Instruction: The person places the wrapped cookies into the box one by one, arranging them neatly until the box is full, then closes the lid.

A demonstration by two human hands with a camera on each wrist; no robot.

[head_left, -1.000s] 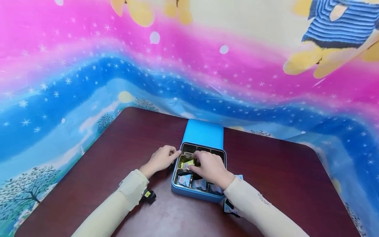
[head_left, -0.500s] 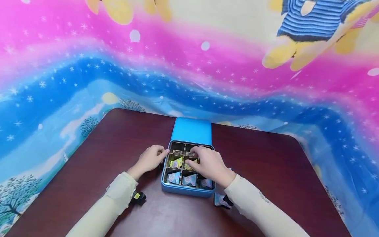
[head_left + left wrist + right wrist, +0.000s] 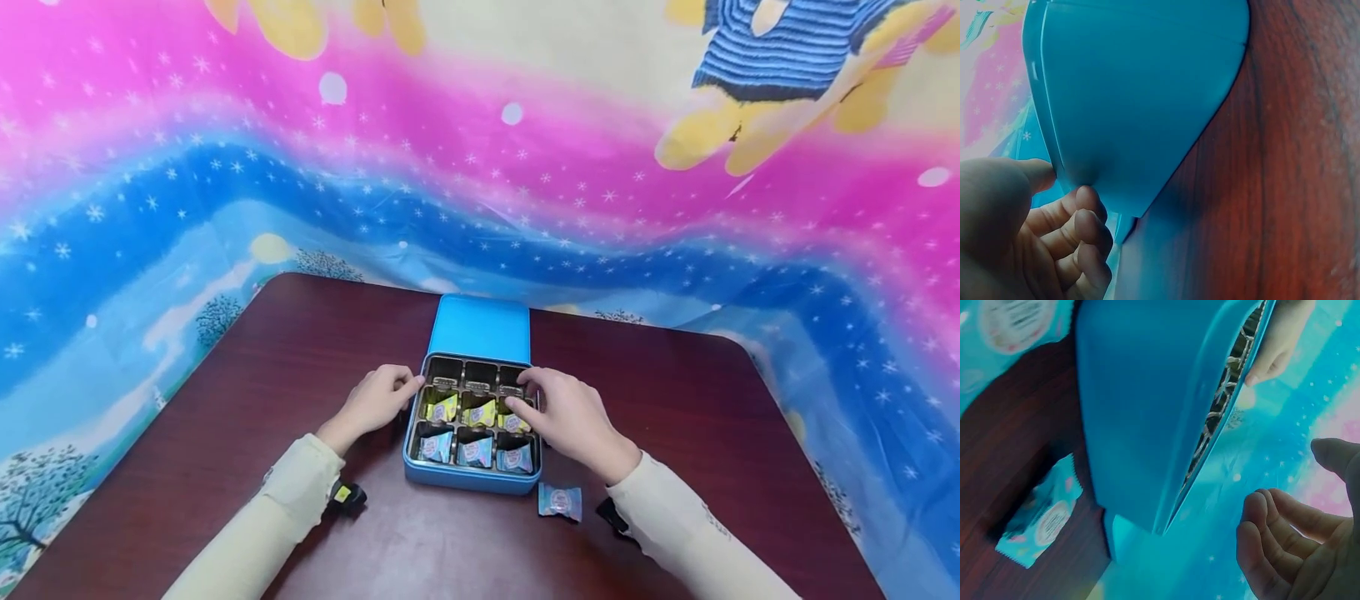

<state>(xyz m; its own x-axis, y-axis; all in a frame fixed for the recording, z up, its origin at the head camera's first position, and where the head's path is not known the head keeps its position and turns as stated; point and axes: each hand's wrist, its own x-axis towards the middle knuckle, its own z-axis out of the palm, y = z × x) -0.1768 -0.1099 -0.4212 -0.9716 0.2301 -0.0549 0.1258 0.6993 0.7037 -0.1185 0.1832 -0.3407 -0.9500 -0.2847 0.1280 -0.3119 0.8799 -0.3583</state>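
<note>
A blue tin [image 3: 472, 481] stands with its lid [image 3: 482, 327] folded back, showing a divided tray. Yellow-wrapped candies [image 3: 478, 412] fill the middle row and blue-wrapped candies [image 3: 475, 450] the front row; the back compartments show no candy. My left hand [image 3: 375, 400] holds the tin's left edge, thumb at the rim and curled fingers against the outer wall, as the left wrist view shows. Over the tin's right edge hovers my right hand [image 3: 573, 417], thumb and fingers apart; the right wrist view [image 3: 1291, 544] confirms nothing is held.
On the dark red table [image 3: 315, 350], a blue-wrapped candy [image 3: 560, 502] lies right of the tin. Two blue candies [image 3: 1047, 515] appear in the right wrist view; my right hand hides one from the head view. A patterned cloth [image 3: 450, 200] hangs behind.
My right hand has moved rightward from the tray's middle to its right edge, uncovering the yellow candies in the middle row. The left hand stays at the tin's edge. The head view has shifted.
</note>
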